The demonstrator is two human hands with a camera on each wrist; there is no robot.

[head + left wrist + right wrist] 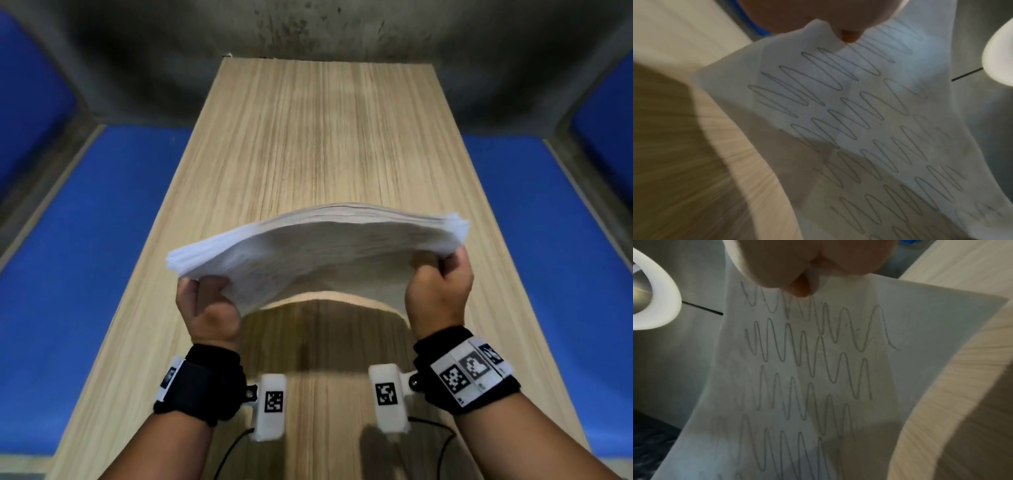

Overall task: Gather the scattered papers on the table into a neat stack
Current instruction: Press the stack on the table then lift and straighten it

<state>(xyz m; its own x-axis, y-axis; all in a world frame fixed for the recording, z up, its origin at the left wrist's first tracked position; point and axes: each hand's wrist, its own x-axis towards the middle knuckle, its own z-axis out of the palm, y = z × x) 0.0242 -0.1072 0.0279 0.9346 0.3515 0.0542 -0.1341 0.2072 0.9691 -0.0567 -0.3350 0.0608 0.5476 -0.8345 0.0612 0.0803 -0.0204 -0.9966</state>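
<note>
A thick stack of white papers [318,253] hangs in the air above the wooden table [308,137], bowed upward in the middle. My left hand [205,301] grips its left end and my right hand [440,287] grips its right end. In the left wrist view the underside of the papers [849,121] carries rows of pencil loops, with my left hand [846,32] pinching the edge. The right wrist view shows the same scribbled papers [818,369] held by my right hand [803,280]. The stack's top face is hidden from all views.
The long narrow table runs away from me, and its bare wood [308,137] stretches to the far edge. Blue floor mats [68,274] lie on both sides. A grey stained wall [308,27] stands behind. A white ring lamp [655,293] shows overhead.
</note>
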